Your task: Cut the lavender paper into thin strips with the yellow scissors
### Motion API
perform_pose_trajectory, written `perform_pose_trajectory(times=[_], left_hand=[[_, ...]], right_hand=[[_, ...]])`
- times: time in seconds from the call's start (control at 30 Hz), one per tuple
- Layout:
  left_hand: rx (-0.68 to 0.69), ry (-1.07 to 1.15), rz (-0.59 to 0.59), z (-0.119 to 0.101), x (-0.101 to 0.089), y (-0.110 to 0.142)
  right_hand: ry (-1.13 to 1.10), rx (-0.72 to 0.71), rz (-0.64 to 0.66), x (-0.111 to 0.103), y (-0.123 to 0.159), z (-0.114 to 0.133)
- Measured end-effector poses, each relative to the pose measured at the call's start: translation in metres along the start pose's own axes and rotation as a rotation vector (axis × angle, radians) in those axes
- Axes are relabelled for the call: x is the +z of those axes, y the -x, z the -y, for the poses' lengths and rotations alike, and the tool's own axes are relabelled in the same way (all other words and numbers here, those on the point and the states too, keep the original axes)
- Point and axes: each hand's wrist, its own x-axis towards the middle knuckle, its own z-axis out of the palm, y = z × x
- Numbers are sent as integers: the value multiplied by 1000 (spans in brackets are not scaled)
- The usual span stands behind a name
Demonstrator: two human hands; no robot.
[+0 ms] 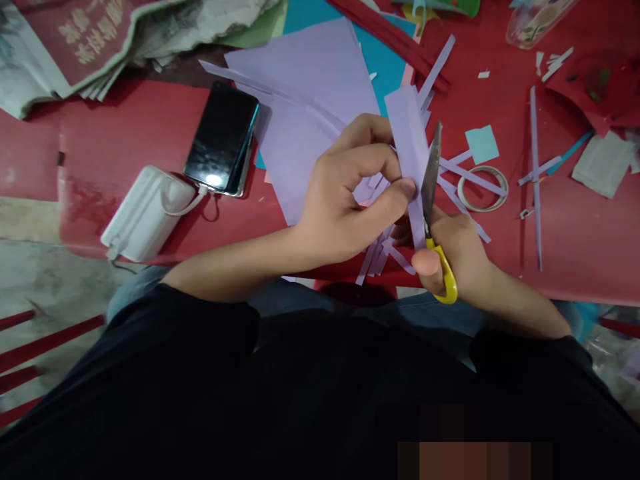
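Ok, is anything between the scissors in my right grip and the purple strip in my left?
Nothing visible: the blade of the scissors in your right grip lies right by the right edge of the purple strip. Your left grip has its thumb on the strip, near the blade but not between.

A glossy red counter (115, 120) spans the upper part of the view, its near edge running across above a darker space and its left end meeting another red surface (25, 150), with a pale beige strip (25, 220) just below that. At the lower left, the grey, mottled floor (65, 267) shows with several slanting red bars (53, 342) in front of it, while another red bar (620, 327) crosses the blurred lower right. The light is dim and uneven, leaving a soft sheen on the counter's left side and deep shade beneath its near edge.
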Motion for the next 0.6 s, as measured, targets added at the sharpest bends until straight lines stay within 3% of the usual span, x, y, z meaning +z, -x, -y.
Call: perform_pose_trajectory(times=[0.07, 0.23, 0.37, 0.5, 0.6], left_hand=[[2, 2, -8, 1, 1, 0], [182, 40, -92, 20, 9, 0], [123, 36, -104, 21, 9, 0], [6, -2, -22, 9, 3, 0], [53, 24, -50, 10, 3, 0]], right_hand=[[16, -8, -14, 2, 0, 0], [38, -7, -43, 2, -1, 0], [57, -26, -81, 2, -2, 1], [44, -51, -88, 3, -2, 0], [29, -37, -76, 4, -2, 0]])
